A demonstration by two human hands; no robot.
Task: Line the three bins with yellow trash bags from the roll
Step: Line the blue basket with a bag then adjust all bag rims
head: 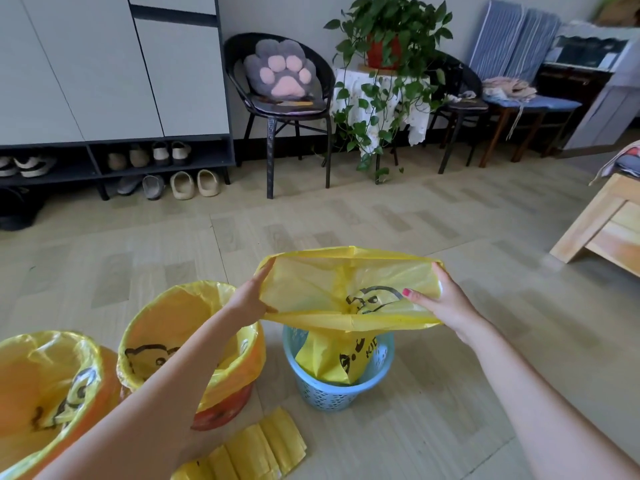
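Yellow plastic fills the lower left of the frame: two orange bins (221,415) there already wear their liners. At centre I stretch a yellow trash bag (346,289) wide open, its tail hanging into the blue basket bin (332,393) below. My left hand (251,299) grips the bag's left rim, my right hand (441,301) pinches the right rim. The flattened roll of bags (252,452) lies on the floor at bottom centre.
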